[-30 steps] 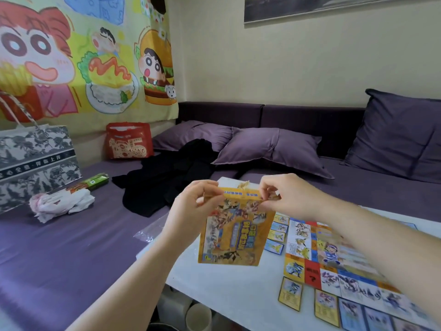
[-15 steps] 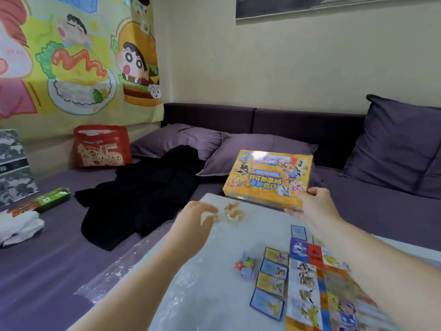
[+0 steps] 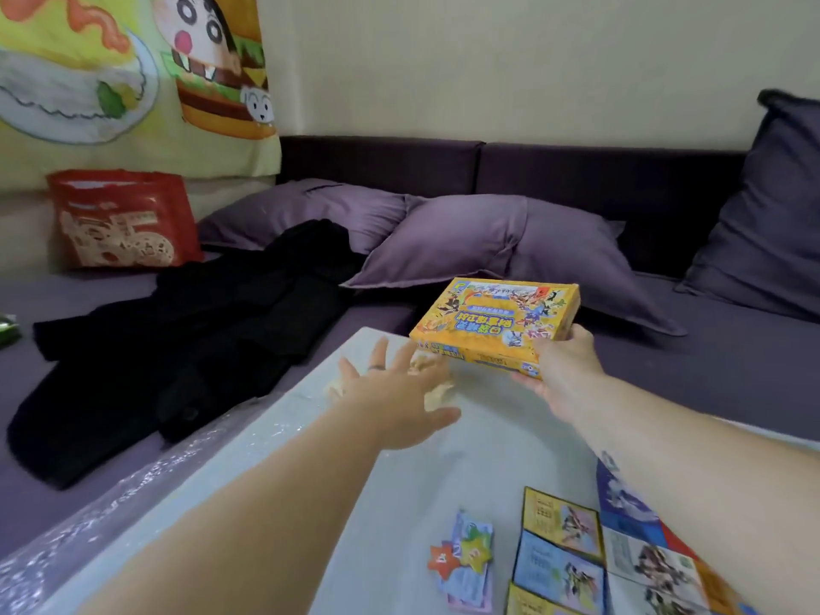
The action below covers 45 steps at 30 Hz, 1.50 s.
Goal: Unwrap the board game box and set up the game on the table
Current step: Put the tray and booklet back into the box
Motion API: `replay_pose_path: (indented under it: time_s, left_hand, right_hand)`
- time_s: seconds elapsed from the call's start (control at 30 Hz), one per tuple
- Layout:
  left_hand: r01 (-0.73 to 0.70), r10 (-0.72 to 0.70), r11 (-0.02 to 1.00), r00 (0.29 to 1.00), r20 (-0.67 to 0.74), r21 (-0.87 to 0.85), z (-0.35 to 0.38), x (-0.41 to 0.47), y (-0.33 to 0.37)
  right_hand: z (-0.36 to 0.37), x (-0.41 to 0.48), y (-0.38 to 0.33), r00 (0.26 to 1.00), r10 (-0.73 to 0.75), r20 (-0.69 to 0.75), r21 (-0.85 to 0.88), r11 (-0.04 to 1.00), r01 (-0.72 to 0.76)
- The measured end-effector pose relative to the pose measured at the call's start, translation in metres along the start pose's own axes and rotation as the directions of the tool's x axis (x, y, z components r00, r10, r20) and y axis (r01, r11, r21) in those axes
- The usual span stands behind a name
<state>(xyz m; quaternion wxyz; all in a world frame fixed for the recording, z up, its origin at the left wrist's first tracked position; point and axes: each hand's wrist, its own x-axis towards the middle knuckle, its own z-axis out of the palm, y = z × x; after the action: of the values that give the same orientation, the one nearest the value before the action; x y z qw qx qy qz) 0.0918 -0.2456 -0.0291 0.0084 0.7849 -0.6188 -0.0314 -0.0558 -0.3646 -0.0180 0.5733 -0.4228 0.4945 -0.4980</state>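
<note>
The left hand (image 3: 392,399) reaches forward at the end of a straight bare arm, palm down, fingers straight and spread, thumb out to the right, a ring (image 3: 377,367) on one finger. Just right of it, the right hand (image 3: 560,366) grips the near corner of the box (image 3: 497,319), which sits a little higher than the left fingertips.
</note>
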Motion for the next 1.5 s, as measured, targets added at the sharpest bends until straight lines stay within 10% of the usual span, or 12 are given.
replay_pose_path:
  time_s: [0.5,0.63,0.73,0.87,1.07,1.2,1.5]
  left_hand:
    - [-0.002,0.045,0.984,0.971,0.235,-0.179,0.011,-0.072,-0.027]
    - [-0.081,0.107,0.950,0.992,0.070,-0.301,-0.002,-0.085,-0.037]
    - [-0.092,0.081,0.927,0.996,-0.045,-0.363,-0.013,-0.094,-0.052]
    - [0.193,-0.175,0.980,0.952,0.250,-0.047,-0.022,-0.121,-0.074]
    - [0.164,-0.209,0.977,0.875,0.436,0.139,-0.013,-0.148,-0.076]
    - [0.178,-0.209,0.978,0.884,0.418,0.111,-0.011,-0.148,-0.077]
    - [0.236,-0.233,0.971,0.931,0.282,0.022,-0.002,-0.160,-0.078]
  right_hand:
    - [0.023,-0.029,0.034,0.932,0.204,0.299,-0.673,0.738,0.054]
    - [0.030,-0.061,0.027,0.936,-0.182,0.300,-0.808,0.474,0.351]
    - [0.047,-0.100,0.027,0.732,-0.191,0.654,-0.692,0.239,0.681]
    - [0.065,-0.129,0.040,0.652,0.032,0.758,-0.652,0.081,0.754]
    - [0.086,-0.131,0.058,0.658,0.059,0.751,-0.655,-0.064,0.753]
    - [0.092,-0.128,0.070,0.642,-0.085,0.762,-0.645,-0.003,0.765]
    - [0.075,-0.158,0.024,0.683,-0.363,0.634,-0.501,0.480,0.721]
